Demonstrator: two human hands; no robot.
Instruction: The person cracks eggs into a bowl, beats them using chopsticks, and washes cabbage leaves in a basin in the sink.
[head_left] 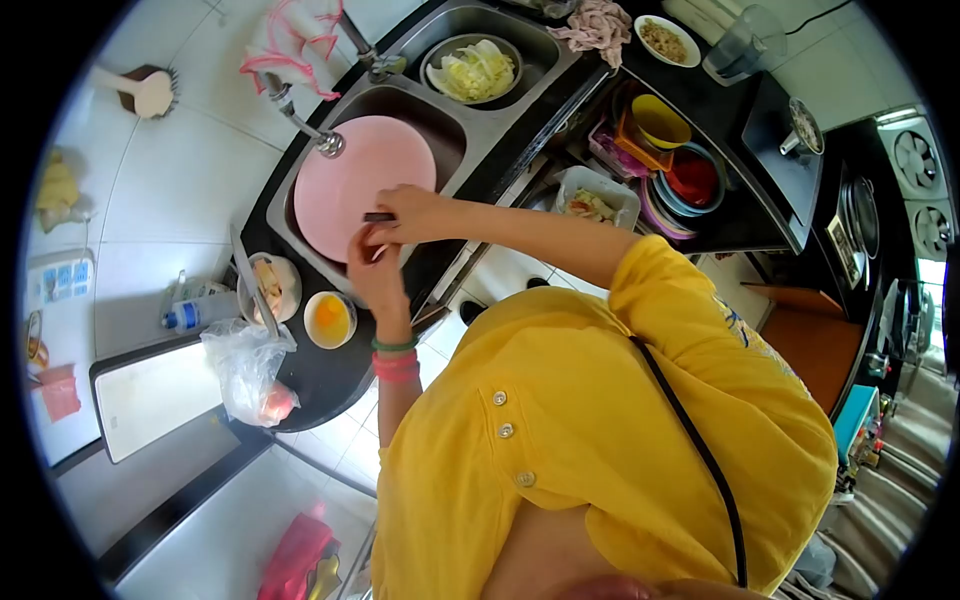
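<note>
Over the near rim of a large pink basin (350, 170) in the sink, my two hands are together. My right hand (412, 214) is closed on a small dark object (379, 217), whose end sticks out past the fingers. Just below it, my left hand (376, 275), with green and red bands at the wrist, has its fingers bent together against the right hand. Whatever is between its fingertips is too small to make out. The faucet head (329, 144) hangs over the basin.
Cut cabbage (472, 72) fills a bowl in the other sink. Near my left arm stand a cup of beaten egg (330, 320), a container (275, 288) with a blade across it and a plastic bag (245, 370). A white bin (622, 196) holds scraps.
</note>
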